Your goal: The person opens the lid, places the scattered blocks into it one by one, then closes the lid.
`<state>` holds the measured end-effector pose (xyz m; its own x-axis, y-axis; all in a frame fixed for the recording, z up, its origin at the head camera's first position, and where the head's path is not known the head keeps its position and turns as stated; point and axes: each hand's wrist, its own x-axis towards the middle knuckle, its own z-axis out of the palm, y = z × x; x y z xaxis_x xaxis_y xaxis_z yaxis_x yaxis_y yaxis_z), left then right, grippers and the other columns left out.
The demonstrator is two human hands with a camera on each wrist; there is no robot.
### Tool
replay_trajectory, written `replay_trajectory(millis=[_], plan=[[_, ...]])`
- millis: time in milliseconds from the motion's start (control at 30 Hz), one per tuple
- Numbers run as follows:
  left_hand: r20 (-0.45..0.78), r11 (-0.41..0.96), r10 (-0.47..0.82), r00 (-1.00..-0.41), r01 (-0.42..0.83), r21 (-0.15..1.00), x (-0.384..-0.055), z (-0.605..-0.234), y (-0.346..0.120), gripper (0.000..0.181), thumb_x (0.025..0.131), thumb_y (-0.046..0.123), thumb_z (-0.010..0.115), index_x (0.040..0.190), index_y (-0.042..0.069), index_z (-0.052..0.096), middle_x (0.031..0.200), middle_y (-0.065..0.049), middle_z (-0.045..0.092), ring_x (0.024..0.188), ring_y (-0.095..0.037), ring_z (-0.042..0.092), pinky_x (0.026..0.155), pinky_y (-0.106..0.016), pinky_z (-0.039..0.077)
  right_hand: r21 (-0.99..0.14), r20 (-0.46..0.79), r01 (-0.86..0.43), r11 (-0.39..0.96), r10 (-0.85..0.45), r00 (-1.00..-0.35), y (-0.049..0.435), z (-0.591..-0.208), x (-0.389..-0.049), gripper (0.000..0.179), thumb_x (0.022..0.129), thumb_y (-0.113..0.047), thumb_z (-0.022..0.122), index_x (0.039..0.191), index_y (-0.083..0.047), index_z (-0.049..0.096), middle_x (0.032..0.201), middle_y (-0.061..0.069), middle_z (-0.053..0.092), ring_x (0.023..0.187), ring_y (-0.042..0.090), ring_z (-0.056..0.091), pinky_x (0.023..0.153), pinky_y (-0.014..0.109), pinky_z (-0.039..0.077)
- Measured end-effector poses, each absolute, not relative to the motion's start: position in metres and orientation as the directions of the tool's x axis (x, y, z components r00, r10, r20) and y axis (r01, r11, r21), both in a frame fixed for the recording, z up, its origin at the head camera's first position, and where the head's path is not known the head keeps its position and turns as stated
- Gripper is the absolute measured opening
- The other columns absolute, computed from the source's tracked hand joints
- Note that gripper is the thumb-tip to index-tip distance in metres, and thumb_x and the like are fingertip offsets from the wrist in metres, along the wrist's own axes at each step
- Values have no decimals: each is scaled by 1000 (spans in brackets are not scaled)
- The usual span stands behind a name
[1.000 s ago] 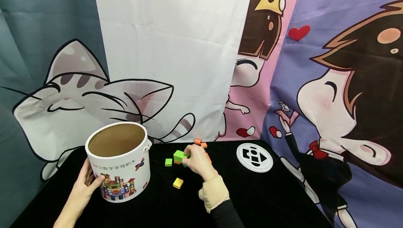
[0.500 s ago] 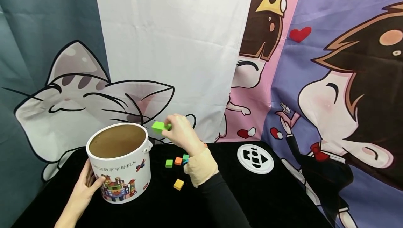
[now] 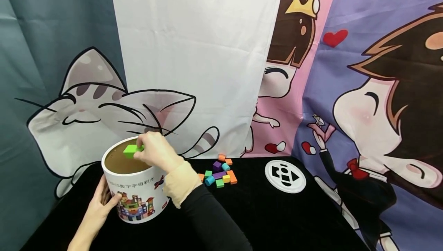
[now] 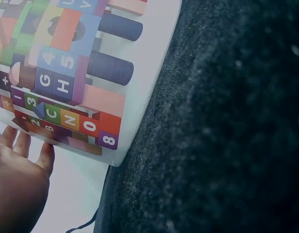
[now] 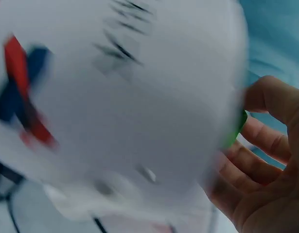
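Observation:
A white bucket (image 3: 136, 189) printed with toy blocks stands upright on the black cloth, its wide mouth uncovered. At its left side my left hand (image 3: 98, 208) grips the wall, thumb on the front and fingers round the side. The left wrist view shows these fingers (image 4: 23, 145) against the wall near the base. My right hand (image 3: 157, 151) pinches a bright green block (image 3: 130, 151) over the bucket's mouth; the fingers cover part of it. In the right wrist view only a sliver of the green block (image 5: 239, 127) shows past the blurred bucket.
Right of the bucket lies a loose group of several small blocks, among them a purple block (image 3: 217, 166), an orange block (image 3: 232, 177) and a teal cylinder (image 3: 209, 180). Farther right a round white lid (image 3: 285, 176) with cut-out shapes lies flat. A printed cloth backdrop (image 3: 207, 51) hangs behind.
My right hand has lifted the green block from the group and carried it left to above the bucket. More of the block group shows now; my left hand stays on the bucket.

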<state>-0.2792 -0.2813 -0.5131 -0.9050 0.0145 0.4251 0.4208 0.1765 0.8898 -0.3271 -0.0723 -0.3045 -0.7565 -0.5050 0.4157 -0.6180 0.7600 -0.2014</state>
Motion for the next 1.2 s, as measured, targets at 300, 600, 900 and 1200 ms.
replay_trajectory(millis=[300, 600, 900, 1200], plan=[[423, 167, 15, -906, 419, 892, -279, -513, -280, 85, 98, -2, 53, 159, 26, 1, 163, -8, 2, 135, 5, 18, 103, -5, 18, -223, 308, -527, 820, -454, -836, -97, -335, -343, 21, 82, -36, 79, 79, -23, 63, 75, -14, 55, 65, 1, 49, 57, 15, 40], [433, 125, 25, -901, 433, 893, -280, -511, -282, 86, 97, -4, 54, 159, 27, 3, 164, -6, 2, 137, 2, 17, 106, -8, 18, -212, 197, -446, 869, -409, -891, -105, -336, -343, 21, 82, -39, 80, 81, -24, 65, 79, -12, 61, 67, 4, 53, 59, 19, 44], [433, 146, 28, -901, 432, 890, -279, -513, -283, 85, 98, -2, 54, 158, 28, 1, 164, -4, 0, 138, 4, 14, 105, -6, 16, -231, 148, -400, 887, -374, -915, -108, -335, -340, 22, 80, -42, 81, 83, -25, 67, 83, -11, 64, 68, 6, 55, 60, 21, 45], [457, 130, 27, -889, 456, 880, -280, -513, -281, 85, 98, -2, 54, 159, 26, 3, 163, -5, 5, 137, 4, 18, 105, -6, 17, -172, 174, -403, 899, -375, -911, -106, -337, -343, 21, 83, -41, 77, 93, -25, 69, 91, -12, 66, 76, 6, 60, 65, 21, 48]])
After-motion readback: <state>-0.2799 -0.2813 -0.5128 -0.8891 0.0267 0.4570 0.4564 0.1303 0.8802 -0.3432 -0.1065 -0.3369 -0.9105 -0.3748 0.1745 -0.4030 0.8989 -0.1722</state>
